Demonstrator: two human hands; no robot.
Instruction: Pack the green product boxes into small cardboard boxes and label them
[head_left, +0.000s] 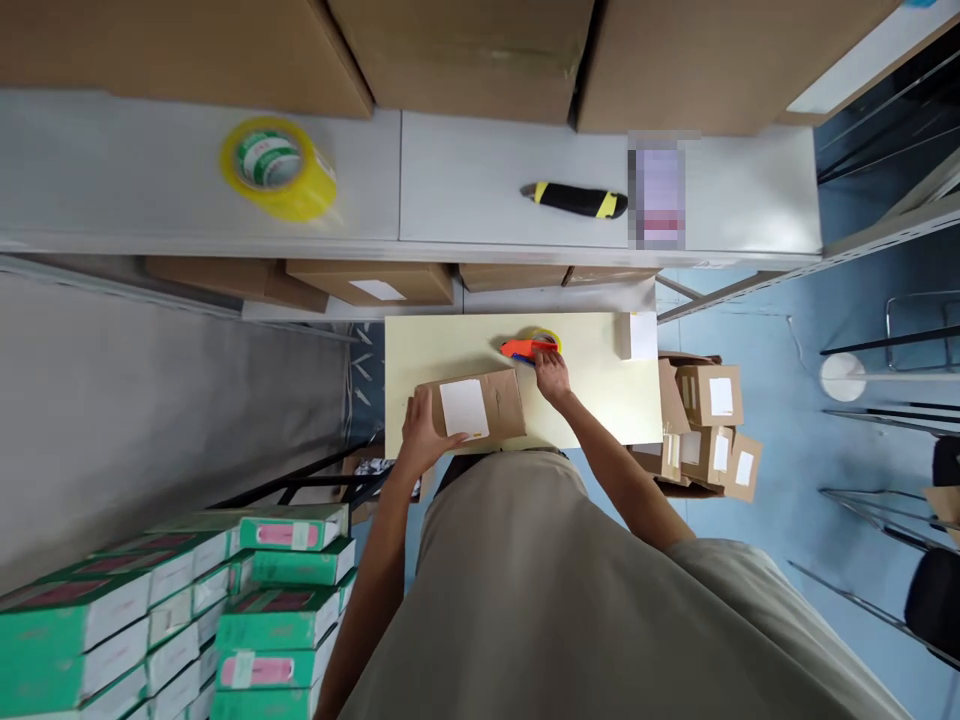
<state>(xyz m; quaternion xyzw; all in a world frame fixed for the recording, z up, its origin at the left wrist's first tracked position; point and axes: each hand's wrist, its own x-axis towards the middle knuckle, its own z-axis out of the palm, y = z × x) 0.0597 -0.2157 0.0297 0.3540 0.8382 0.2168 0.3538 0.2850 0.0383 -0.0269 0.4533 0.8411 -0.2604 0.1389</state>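
On the pale table (592, 400) in front of me lies a closed cardboard box (504, 405) with a white label (463, 408) on its top. My left hand (424, 435) grips the left end of this box, thumb along the near edge and fingers over the far side. Just beyond the box, my right hand (553, 378) is closed round the handle of an orange tape dispenser (519, 348), which carries a yellow-edged roll. The fingers partly cover the handle. The dispenser sits close to the tabletop; whether it touches cannot be made out.
A small white box (639, 336) stands at the table's right end. The grey shelf (465, 190) above holds a yellow tape roll (277, 168), a utility knife (576, 199) and large cartons (465, 60). Labelled boxes (709, 430) are piled right; green boxes (285, 625) are stacked left.
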